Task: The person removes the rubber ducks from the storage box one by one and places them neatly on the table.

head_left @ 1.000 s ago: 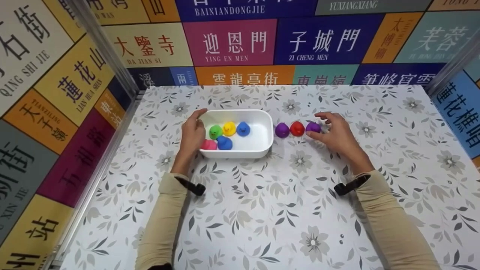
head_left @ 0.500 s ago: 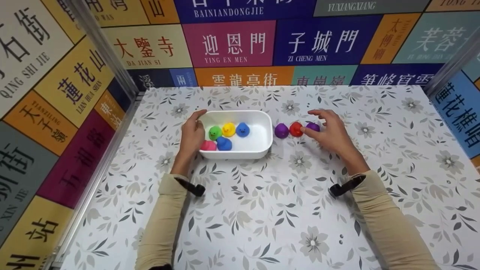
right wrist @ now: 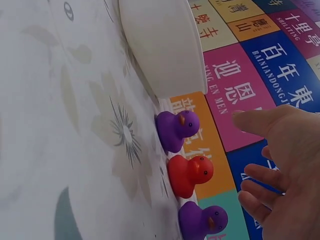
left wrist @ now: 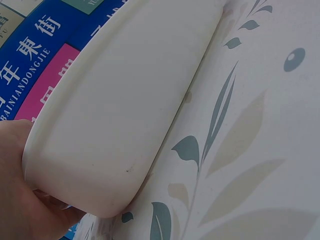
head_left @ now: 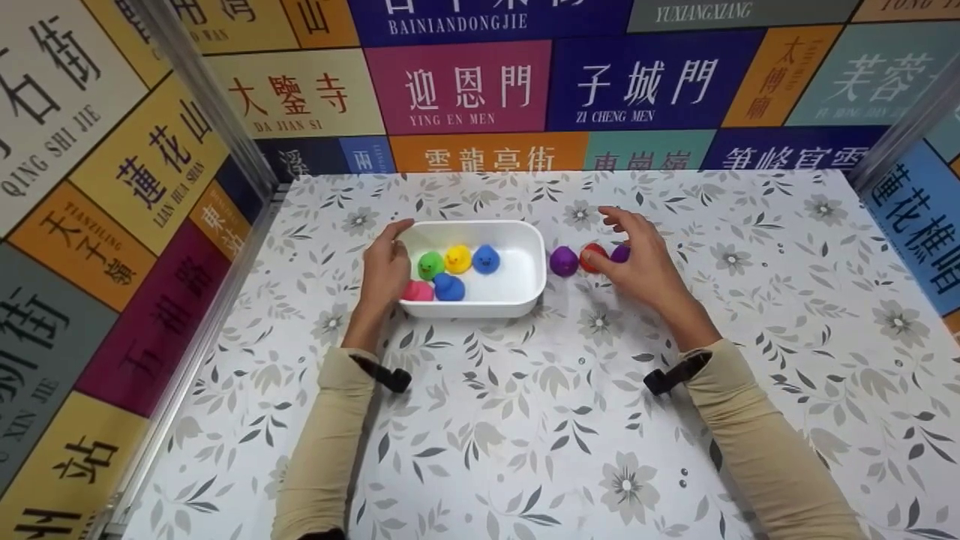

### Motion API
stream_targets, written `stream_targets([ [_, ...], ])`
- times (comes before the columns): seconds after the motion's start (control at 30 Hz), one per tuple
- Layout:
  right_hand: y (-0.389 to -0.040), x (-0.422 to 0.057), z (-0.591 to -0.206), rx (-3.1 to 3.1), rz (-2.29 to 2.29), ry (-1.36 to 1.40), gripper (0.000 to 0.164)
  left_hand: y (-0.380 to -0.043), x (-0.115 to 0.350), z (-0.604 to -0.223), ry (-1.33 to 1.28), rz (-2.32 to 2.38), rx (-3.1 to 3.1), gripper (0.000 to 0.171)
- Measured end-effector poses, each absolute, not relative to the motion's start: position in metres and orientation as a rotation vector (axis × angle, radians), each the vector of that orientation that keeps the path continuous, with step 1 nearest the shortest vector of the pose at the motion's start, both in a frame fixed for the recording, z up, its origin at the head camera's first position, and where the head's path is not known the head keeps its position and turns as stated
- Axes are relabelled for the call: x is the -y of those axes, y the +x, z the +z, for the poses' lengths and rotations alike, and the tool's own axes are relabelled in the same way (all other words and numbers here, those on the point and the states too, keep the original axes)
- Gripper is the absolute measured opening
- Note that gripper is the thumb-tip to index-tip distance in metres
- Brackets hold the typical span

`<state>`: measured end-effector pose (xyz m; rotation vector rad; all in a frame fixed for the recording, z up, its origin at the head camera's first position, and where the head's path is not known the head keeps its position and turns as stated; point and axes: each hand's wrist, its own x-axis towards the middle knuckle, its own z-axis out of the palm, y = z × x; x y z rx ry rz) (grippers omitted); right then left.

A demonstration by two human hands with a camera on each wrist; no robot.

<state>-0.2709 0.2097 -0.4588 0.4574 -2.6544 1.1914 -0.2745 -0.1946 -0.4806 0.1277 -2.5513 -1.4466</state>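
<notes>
My left hand (head_left: 385,264) grips the left end of a white plastic tub (head_left: 510,307). Inside the tub sit a green rubber duck (head_left: 430,265), a yellow one, two blue ones and a pink duck (head_left: 418,291), partly hidden by that hand. Right of the tub, a purple duck (head_left: 564,262), a red duck (right wrist: 190,175) and another purple duck (right wrist: 201,220) stand in a row on the table. My right hand (head_left: 646,262) hovers over the red and farther purple ducks with fingers spread and holds nothing; the right wrist view shows it apart from them.
The table (head_left: 480,420) has a white leaf-and-flower covering. Behind it stands a wall (head_left: 465,82) of coloured panels with printed characters, and a similar wall (head_left: 112,225) rises on the left. Another panelled wall borders the right side.
My right hand has moved left, from the far purple duck to above the red one. The left hand, the tub and the ducks stay where they were.
</notes>
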Motion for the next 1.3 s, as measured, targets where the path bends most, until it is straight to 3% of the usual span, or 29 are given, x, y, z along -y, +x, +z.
stream_targets([
  [1.3, -0.252, -0.104, -0.459, 2.691, 1.279, 0.675, 0.061, -0.276, 0.195, -0.48, 0.17, -1.497, 2.564, 0.05],
])
